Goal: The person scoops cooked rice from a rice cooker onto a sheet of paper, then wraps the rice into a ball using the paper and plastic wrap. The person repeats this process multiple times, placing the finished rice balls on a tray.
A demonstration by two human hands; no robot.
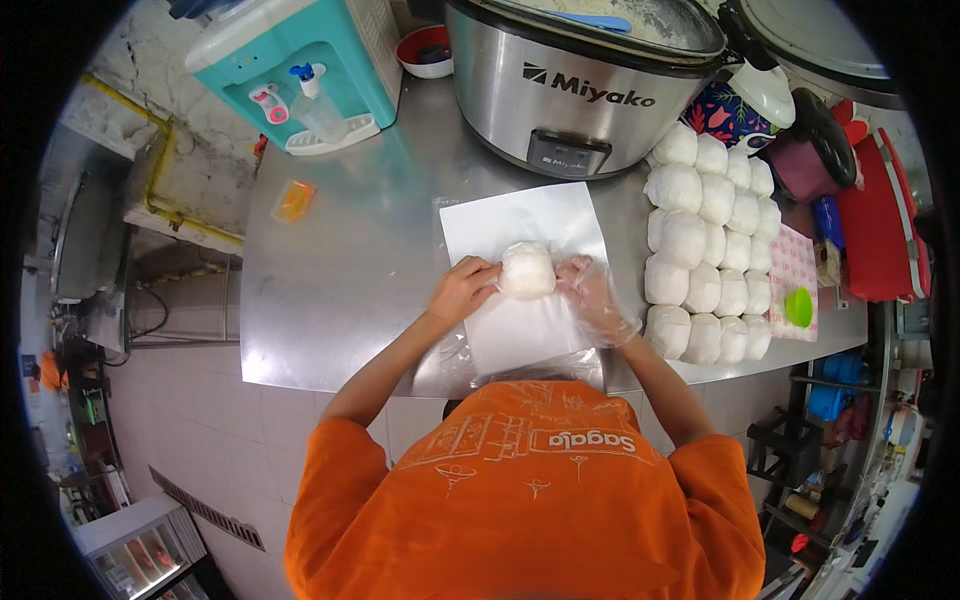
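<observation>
A rounded white paper-wrapped bundle point(527, 271) rests on a stack of white paper sheets point(525, 206) in front of me. My left hand point(466, 289), bare, pinches its left side between thumb and fingers. On the right side, my right hand point(589, 291), in a clear plastic glove, grips the bundle's edge. Clear plastic film point(450, 352) lies under the sheets. To the right, several similar white bundles point(703, 285) are stacked in rows on the steel table. What is inside the bundles is hidden.
A large Miyako rice cooker point(495, 82) with a blue utensil point(592, 21) on top stands behind the sheets on the steel table point(330, 300). A turquoise water dispenser point(345, 45) is back left, near an orange packet point(295, 201). A green cup point(799, 307) sits far right.
</observation>
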